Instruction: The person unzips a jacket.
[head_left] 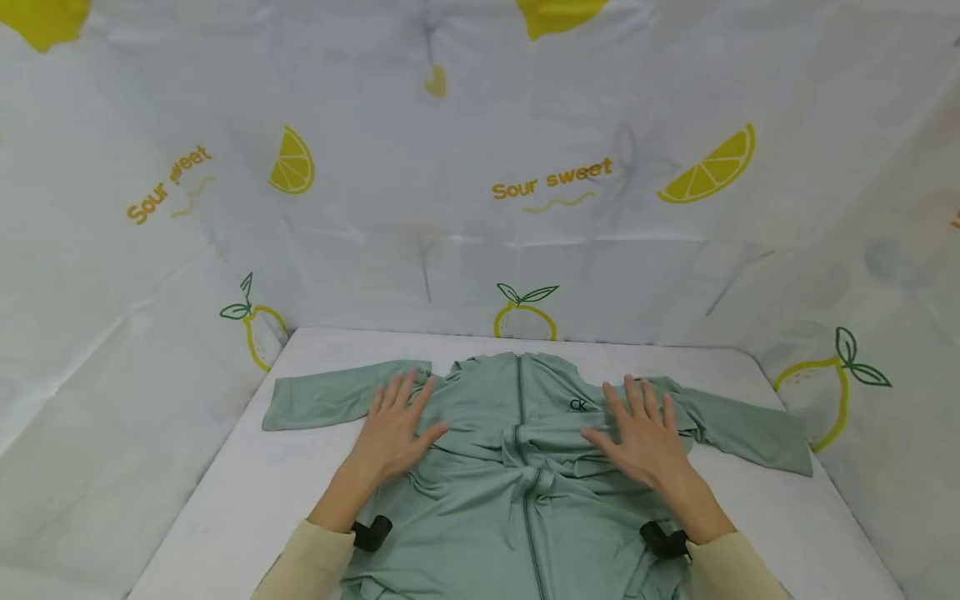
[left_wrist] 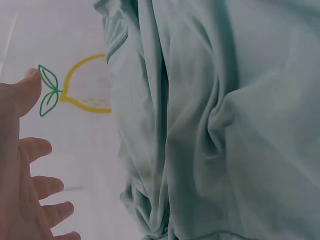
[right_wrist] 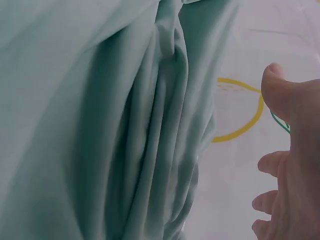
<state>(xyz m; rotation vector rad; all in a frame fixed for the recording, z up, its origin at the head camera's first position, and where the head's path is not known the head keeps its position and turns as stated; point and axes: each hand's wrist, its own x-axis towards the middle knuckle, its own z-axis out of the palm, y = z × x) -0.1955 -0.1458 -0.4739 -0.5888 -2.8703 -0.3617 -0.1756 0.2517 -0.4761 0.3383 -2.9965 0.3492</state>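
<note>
A pale green zip-up jacket (head_left: 480,517) is spread out with both sleeves stretched to the sides. Its front zipper (head_left: 531,521) runs down the middle, and dark CK letters (head_left: 578,405) mark the chest. Wrinkles bunch across the body. My left hand (head_left: 393,429) is over the chest near the left sleeve (head_left: 330,396), fingers spread and straight. Over the other side of the chest, beside the letters, my right hand (head_left: 645,429) has its fingers spread too. Folds of the jacket fill much of both wrist views, and neither hand grips the fabric.
The jacket lies on a white table (head_left: 240,492). A white sheet (head_left: 360,267) printed with lemons and "Sour sweet" hangs behind the table and along both sides. Dark wrist-worn devices (head_left: 372,533) sit at both cuffs.
</note>
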